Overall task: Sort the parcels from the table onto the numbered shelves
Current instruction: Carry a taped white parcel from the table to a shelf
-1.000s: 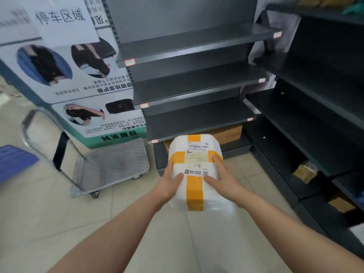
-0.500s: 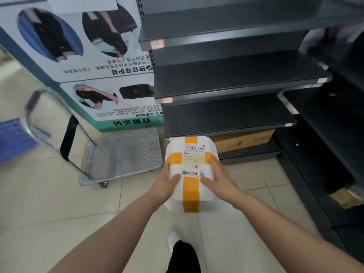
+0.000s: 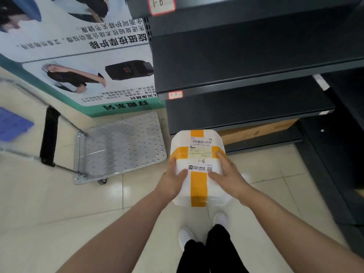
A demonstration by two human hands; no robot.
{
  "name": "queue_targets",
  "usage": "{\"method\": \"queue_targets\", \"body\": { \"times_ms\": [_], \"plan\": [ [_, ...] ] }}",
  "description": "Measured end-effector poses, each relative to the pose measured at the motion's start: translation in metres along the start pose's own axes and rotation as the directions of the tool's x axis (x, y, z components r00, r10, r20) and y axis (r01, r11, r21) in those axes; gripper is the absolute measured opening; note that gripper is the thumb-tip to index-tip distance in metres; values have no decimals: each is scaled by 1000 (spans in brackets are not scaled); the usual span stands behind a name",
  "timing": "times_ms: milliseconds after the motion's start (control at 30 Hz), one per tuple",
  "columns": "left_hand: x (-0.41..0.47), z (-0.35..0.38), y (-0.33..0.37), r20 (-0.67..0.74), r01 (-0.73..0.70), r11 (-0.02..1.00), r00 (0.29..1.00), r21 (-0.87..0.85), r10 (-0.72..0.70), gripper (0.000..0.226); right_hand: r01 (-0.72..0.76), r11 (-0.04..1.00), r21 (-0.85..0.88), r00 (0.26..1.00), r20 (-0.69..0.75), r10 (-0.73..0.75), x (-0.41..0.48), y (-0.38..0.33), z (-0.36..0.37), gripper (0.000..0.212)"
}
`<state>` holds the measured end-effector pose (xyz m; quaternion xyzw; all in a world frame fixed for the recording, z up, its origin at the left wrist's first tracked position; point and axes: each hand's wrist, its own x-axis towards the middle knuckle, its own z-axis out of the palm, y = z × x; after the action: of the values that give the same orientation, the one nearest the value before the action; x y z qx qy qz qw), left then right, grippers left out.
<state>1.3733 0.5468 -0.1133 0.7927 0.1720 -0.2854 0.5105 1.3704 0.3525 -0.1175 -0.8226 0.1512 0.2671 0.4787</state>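
Between the left grip [image 3: 173, 180] and right grip [image 3: 226, 176], both grasping its sides, the white foam parcel with crossed orange tape [image 3: 197, 154], marked 8, hangs in the air; carrying seems the step in hand, and next it must probably go forward and down into the lowest dark metal shelf [image 3: 275, 141].

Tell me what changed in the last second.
The person stepped closer to the dark shelving, which now fills the upper view with its tags large; shoes have come into sight below. Nothing taken or let go: left hand and right hand still grip the white parcel from either side. The platform trolley stayed by the poster.
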Motion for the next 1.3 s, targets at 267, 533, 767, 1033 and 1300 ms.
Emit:
{"method": "queue_targets", "body": {
  "times_ms": [267, 533, 767, 1033, 1300],
  "plan": [
    [123, 3, 35, -60, 26, 999, 998, -29, -28, 65, 51, 999, 15, 998, -29, -50, 125, -11, -30, 73],
    [263, 4, 52, -282, -13, 998, 959, 64, 30, 59, 234, 949, -210, 958, -117, -262, 266, -19, -34, 61],
    [270, 20, 27, -125, -173, 822, 951, 543, 283, 85, 396, 776, -491, 912, 108, -396, 290, 16, -43, 64],
    [301, 14, 53, -139, -79, 621, 945, 780, 296, 82, 335, 609, -719, 877, 1, -481, 315, -9, -41, 64],
    [325, 9, 63, -142, -69, 614, 947, 786, 287, 88, 312, 638, -704, 894, -9, -448, 329, -23, -44, 68]
  ]
}}
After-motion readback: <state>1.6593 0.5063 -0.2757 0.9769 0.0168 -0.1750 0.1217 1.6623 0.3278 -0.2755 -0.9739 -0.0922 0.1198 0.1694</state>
